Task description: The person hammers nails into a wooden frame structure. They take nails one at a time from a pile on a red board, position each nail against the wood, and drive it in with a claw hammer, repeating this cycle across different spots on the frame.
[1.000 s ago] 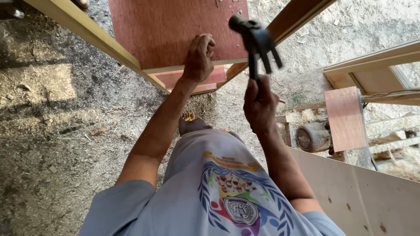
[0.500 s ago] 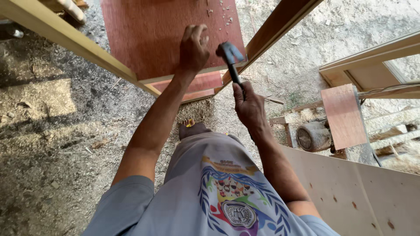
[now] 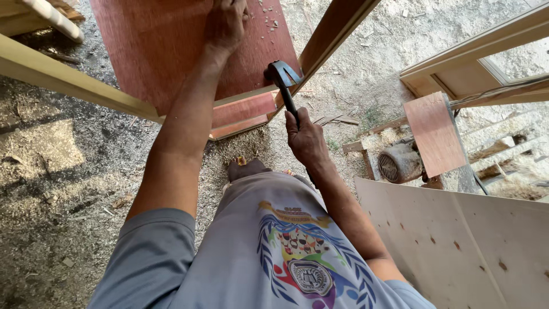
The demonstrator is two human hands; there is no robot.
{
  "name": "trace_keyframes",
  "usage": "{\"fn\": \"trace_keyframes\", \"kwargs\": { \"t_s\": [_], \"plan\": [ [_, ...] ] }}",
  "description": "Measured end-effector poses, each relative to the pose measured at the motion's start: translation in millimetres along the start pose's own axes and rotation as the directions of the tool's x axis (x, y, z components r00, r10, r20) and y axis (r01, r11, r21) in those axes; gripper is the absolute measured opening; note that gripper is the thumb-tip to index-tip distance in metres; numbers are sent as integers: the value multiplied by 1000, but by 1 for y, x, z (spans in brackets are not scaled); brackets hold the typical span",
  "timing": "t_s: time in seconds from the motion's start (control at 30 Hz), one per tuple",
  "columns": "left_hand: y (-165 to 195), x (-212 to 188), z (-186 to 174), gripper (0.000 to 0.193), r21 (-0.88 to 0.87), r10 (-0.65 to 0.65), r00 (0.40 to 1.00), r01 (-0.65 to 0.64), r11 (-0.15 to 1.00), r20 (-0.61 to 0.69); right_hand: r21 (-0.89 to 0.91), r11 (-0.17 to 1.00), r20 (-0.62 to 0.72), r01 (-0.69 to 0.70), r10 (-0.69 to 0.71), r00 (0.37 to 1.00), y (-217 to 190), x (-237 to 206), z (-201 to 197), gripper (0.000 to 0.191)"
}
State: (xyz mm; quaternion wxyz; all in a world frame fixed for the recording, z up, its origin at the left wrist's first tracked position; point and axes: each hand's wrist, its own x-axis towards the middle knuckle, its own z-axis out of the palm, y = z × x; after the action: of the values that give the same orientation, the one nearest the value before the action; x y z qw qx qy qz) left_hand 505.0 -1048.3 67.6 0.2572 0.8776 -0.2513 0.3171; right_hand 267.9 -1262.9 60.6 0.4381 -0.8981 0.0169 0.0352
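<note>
I am gripping a claw hammer [image 3: 284, 80] by its handle with my right hand [image 3: 306, 137], fingers clenched around it. The hammer head is resting on the near right corner of a reddish plywood panel [image 3: 154, 46], beside a wooden frame rail [image 3: 334, 31]. My left hand [image 3: 226, 26] is pressing flat on the panel further away, grasping nothing. Wood chips [image 3: 269, 17] are lying to its right.

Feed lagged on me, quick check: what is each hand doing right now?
Left hand: pressed on the reddish plywood panel, fingers curled; holding nothing visible.
Right hand: closed around the claw hammer handle.
</note>
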Motion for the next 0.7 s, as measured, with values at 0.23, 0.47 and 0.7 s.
{"fn": "trace_keyframes", "kwargs": {
  "t_s": [0.23,0.47,0.7],
  "plan": [
    [4,-27,-8,4,-301,-271,960,237,924,-75,-40,999,15,-19,19,1000,6,6,2,28],
    [23,-116,-57,9,-255,-421,891,373,892,-171,-106,994,28,8,-5,1000,3,11,-4,33],
    [26,-166,-71,9,-241,-404,901,361,901,-160,-164,987,184,-7,38,982,-37,18,-26,43]
  ]
}}
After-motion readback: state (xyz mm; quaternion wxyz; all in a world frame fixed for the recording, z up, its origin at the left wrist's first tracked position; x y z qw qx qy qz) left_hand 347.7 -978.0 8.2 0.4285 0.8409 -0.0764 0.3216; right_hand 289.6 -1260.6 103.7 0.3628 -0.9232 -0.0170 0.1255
